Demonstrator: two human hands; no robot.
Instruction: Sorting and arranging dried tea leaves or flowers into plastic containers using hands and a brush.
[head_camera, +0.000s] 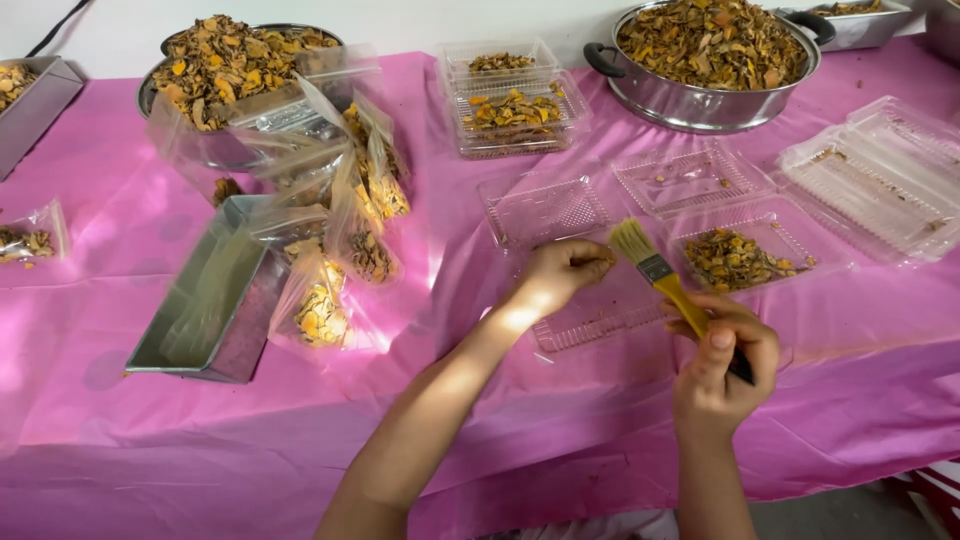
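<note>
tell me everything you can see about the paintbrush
The paintbrush is a flat brush with pale, straw-coloured bristles, a silver metal band and a yellow handle that turns dark at its lower end. The right hand grips the handle, thumb up along it, so the brush tilts with its bristles pointing up and to the left. The bristles hang over the pink tablecloth near a clear plastic tray, close to the closed left hand but apart from it.

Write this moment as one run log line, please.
left hand: closed, on clear tray | right hand: holds yellow brush | surface: pink tablecloth
</note>
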